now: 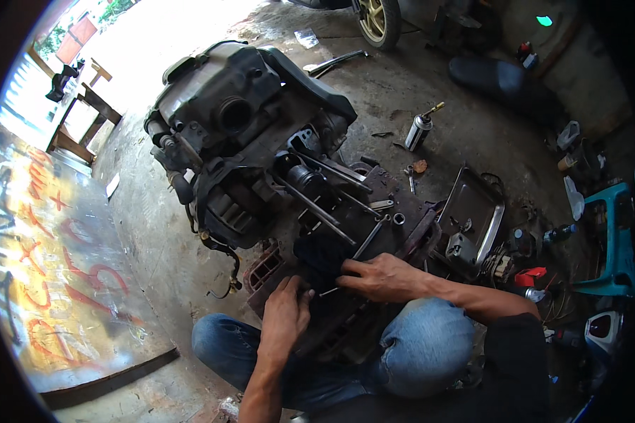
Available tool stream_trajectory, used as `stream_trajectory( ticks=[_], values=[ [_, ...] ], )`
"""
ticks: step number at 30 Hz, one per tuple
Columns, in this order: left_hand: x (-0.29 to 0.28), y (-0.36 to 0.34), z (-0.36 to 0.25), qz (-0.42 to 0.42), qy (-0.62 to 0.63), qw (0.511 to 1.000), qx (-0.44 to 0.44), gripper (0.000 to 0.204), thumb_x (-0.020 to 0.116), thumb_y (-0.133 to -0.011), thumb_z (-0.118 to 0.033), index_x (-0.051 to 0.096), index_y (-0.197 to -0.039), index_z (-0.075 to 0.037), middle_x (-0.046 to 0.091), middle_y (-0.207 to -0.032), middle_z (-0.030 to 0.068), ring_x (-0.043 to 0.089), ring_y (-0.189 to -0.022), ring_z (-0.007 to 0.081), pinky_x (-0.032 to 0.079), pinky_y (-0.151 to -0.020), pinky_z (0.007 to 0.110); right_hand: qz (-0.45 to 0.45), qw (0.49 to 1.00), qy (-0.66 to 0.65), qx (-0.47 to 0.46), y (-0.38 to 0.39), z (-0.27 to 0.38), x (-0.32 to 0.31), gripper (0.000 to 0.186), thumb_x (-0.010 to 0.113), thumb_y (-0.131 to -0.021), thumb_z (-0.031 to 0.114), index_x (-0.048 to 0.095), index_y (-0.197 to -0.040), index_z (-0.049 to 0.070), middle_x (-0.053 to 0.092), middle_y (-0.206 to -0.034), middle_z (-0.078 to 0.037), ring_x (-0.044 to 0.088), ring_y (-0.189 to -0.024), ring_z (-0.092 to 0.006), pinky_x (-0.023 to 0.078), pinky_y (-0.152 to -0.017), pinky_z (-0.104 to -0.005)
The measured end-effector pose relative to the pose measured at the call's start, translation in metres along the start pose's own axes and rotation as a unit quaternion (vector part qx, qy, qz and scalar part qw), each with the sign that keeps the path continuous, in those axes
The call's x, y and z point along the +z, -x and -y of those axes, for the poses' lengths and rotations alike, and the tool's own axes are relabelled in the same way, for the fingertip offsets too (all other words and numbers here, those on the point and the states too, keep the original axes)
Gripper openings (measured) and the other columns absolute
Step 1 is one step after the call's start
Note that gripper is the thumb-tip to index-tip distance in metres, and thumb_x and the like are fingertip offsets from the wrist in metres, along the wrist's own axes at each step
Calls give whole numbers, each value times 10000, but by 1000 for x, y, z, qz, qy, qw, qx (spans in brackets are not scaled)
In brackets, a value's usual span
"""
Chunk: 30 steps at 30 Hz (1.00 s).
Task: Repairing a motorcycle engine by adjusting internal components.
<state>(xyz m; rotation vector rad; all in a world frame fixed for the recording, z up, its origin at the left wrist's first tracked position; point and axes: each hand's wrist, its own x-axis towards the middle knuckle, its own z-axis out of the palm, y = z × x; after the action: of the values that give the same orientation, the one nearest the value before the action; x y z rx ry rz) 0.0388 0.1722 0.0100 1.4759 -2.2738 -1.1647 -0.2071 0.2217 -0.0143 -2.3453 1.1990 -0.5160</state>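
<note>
My right hand point(382, 277) is closed, its fingers bent around a thin metal tool whose tip point(327, 292) pokes out towards my left hand. What kind of tool it is, I cannot make out. Opposite it, my left hand point(286, 310) has its fingers curled at the edge of a dark cloth point(317, 255); anything inside them is hidden. Just beyond the hands lies a slim wrench point(369, 238). Further out stands a partly dismantled engine point(240, 134), with its piston point(303, 178) exposed and long metal studs point(323, 217) reaching towards me.
A socket point(398, 218) lies near the studs. To the right are a metal tray point(497, 224), engine parts point(462, 247) and a teal plastic stool point(605, 243). A spray can point(418, 132) stands on the floor beyond. At left leans a paint-marked panel point(63, 282).
</note>
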Motion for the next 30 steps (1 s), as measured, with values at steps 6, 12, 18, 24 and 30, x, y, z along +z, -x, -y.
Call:
stream_trajectory(
  ticks=[6,12,18,24,30],
  values=[
    [-5,16,10,-2,19,1000,-10,202,622,-935,-80,670,-1117,-7,666,-1046,209,657,-960,409,512,-823,439,-5,998,-57,26,6,4,3,400,679,-855,44,598,-1245,14,600,-1035,-141,702,-756,-298,579,-614,-382],
    [-5,33,-6,22,26,999,-13,325,614,-966,-144,632,-1273,-37,612,-1215,204,619,-1099,410,498,-938,448,-323,781,-467,262,31,20,-32,255,587,-1020,105,601,-1251,0,626,-931,-60,591,-645,-93,472,-530,-225],
    [-4,33,-28,35,-78,996,20,392,612,-972,-171,584,-1322,3,521,-1377,204,551,-1243,389,462,-1027,471,-494,648,-540,212,44,13,-47,236,615,-1023,168,638,-1183,-3,692,-961,-72,619,-679,-92,501,-568,-224],
    [4,42,-42,84,-168,982,27,494,651,-941,-207,565,-1366,31,472,-1423,248,465,-1294,445,395,-1099,464,-486,644,-556,200,58,2,-52,250,619,-1022,181,640,-1190,-3,694,-980,-79,620,-697,-91,507,-577,-227],
    [15,47,-40,100,-227,968,40,553,651,-934,-214,520,-1371,99,417,-1468,304,442,-1306,465,384,-1117,474,-483,624,-583,193,61,-7,-56,250,610,-1027,184,641,-1191,-2,688,-978,-78,621,-718,-92,505,-592,-229]
  ],
)
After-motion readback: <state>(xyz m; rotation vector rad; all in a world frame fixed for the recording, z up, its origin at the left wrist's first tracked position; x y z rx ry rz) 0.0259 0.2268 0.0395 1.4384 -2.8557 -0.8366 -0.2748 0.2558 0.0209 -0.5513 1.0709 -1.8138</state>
